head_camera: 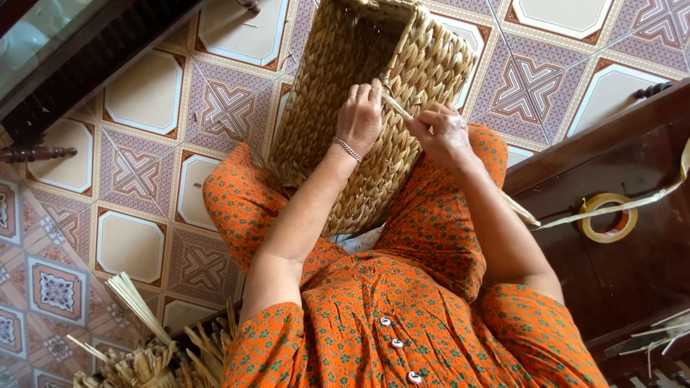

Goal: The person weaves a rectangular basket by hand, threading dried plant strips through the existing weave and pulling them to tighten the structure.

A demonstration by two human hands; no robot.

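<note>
The left hand [359, 115] presses flat-fingered against the side of 1 woven basket [345, 79], a tall, boxy piece of thick, pale-gold plaited fibre with a ribbed, braided surface, and its fingertips curl closed over the basket's vertical corner edge where the 2 visible faces meet. Just beside it, the right hand [442, 133] pinches 1 flat, pale straw strand [397, 106] between thumb and fingers, a narrow closed grip; the strand's tip meets the weave right next to the left fingertips, so both hands nearly touch at that corner. A thin silver bracelet [347, 149] circles the left wrist below the grip. The basket lies tilted across the lap, on orange flower-print fabric [402, 287] with 3 small buttons, its mouth pointing away from the hands toward the patterned floor tiles [144, 93], which leave open room beyond and to the left of the grip. To the right of the gripping hands, well apart, 1 roll of yellowish tape [608, 217] sits on a dark wooden surface [618, 273], with a long pale strip [618, 207] crossing it. Behind the left elbow, far from the grip, lies a loose bundle of dried stalks [144, 345]
</note>
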